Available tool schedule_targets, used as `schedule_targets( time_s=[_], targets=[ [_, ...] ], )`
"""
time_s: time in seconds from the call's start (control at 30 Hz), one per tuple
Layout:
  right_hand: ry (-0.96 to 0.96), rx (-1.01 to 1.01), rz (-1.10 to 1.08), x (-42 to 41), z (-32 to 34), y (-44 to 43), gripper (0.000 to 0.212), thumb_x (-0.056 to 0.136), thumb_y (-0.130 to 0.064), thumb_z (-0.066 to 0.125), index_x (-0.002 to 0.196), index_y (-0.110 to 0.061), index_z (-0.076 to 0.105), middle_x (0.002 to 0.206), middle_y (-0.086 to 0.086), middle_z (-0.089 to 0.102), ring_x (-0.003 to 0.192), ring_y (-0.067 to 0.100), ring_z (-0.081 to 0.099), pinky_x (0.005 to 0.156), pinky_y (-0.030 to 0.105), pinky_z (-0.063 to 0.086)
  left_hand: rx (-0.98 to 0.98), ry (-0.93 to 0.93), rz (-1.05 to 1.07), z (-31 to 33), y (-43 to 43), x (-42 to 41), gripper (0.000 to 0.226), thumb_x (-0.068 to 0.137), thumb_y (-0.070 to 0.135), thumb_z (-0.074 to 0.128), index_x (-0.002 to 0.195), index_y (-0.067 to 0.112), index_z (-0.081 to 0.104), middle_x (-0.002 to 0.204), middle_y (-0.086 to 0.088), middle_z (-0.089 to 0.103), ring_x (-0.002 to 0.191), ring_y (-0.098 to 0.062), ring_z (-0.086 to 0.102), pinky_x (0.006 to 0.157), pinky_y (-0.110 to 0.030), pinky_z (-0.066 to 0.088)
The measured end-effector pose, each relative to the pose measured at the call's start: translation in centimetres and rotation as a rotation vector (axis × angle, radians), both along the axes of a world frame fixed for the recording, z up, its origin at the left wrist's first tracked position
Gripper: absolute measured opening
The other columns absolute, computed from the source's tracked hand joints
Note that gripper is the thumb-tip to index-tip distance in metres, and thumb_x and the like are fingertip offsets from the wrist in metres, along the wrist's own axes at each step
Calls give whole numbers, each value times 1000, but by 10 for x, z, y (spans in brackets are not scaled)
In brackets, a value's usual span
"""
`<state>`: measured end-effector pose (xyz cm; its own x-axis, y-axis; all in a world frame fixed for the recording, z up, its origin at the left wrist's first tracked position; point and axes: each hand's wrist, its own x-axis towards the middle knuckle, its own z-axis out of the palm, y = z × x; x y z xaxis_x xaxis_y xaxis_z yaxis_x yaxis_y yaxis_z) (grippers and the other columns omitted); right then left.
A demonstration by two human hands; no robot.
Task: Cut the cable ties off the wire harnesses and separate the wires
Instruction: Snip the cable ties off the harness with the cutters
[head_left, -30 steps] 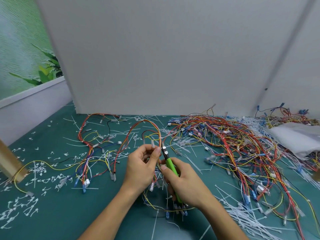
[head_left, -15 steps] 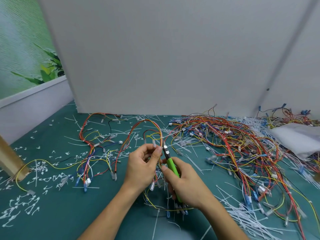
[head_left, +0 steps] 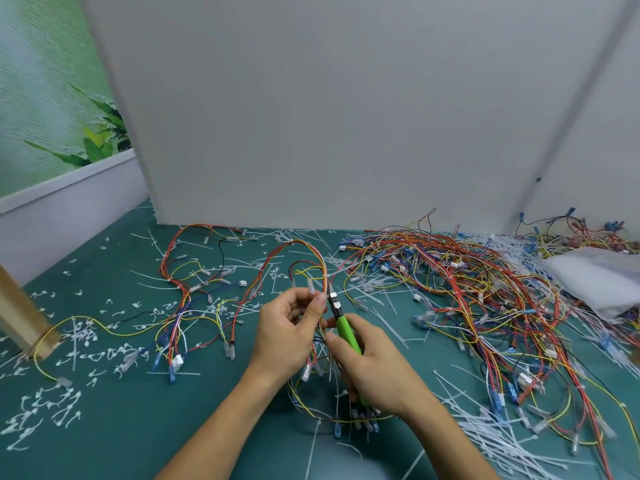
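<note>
- While the left hand [head_left: 287,336] pinches the wire harness [head_left: 300,241] between thumb and curled fingers at lower centre of the frame, the harness loops upward above the hand and trails down onto the green mat [head_left: 121,427] beneath both wrists.
- The right hand [head_left: 377,368] is closed round the green-handled cutters [head_left: 344,329]; the cutter nose meets the harness bundle just beside the left thumb tip.
- A second harness [head_left: 187,296] lies spread on the mat at centre left.
- A dense pile of harnesses [head_left: 467,289] fills the right of the frame, near a white bag [head_left: 595,275].
- Cut cable ties [head_left: 502,441] litter the mat, thickest at lower right.
- A white panel [head_left: 311,116] stands behind.
</note>
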<state>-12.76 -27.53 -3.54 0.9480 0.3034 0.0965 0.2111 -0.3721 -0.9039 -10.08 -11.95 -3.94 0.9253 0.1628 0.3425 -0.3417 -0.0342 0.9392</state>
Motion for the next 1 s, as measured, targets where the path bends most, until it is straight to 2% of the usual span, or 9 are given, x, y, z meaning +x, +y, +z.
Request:
schedule_targets(
  time_s=[0.07,0.2,0.33,0.47,0.63,0.77,0.9,1.0],
  targets=[
    [-10,6,1,1,-1,-2,5,102,-38,53,102,-39,58,58,-8,52,51,14,47,57,36,45,1,-1,0,-1,0,1,9,91,14,70,85,21,70,77,5,74,70,-12,71,67,-19,56],
    [-4,16,5,2,-1,-3,7,103,-34,53,103,-37,59,59,-7,51,52,15,46,57,37,44,-11,4,-3,-3,0,3,10,90,15,71,83,22,71,76,5,73,69,-14,70,68,-22,56],
    [-12,-16,0,2,0,-4,7,101,-38,55,106,-36,60,58,-11,55,52,11,49,58,33,47,-15,11,-7,-4,1,4,7,90,16,71,85,21,71,78,2,73,70,-15,71,68,-23,57],
    [17,-31,18,2,2,-4,9,100,-42,57,107,-38,59,62,-7,55,57,14,54,61,38,51,-11,27,-6,-4,1,3,5,90,17,72,85,19,71,78,0,74,68,-18,72,65,-22,56],
    [-3,-19,3,3,2,-7,10,102,-32,55,106,-39,61,57,-8,53,52,12,47,57,33,45,-16,28,-8,-5,2,6,4,89,18,72,86,19,72,79,-1,74,70,-19,72,68,-25,58],
    [12,-6,14,2,4,-6,14,102,-29,53,105,-41,60,56,-4,51,49,15,45,54,34,44,-18,23,-11,-6,2,5,7,89,20,72,84,26,74,80,-1,74,73,-22,72,69,-29,60],
    [86,22,61,-1,6,-5,6,101,-35,55,107,-35,57,57,-4,55,46,21,55,47,38,52,-22,28,-2,-7,0,4,8,88,17,73,82,23,72,77,3,74,71,-11,71,67,-23,58],
    [115,22,78,-4,7,-4,14,98,-43,57,107,-33,55,62,-2,57,50,20,59,50,39,57,-18,54,-4,-7,-1,4,7,87,15,74,84,20,71,76,4,74,71,-8,70,71,-27,60]
  ],
)
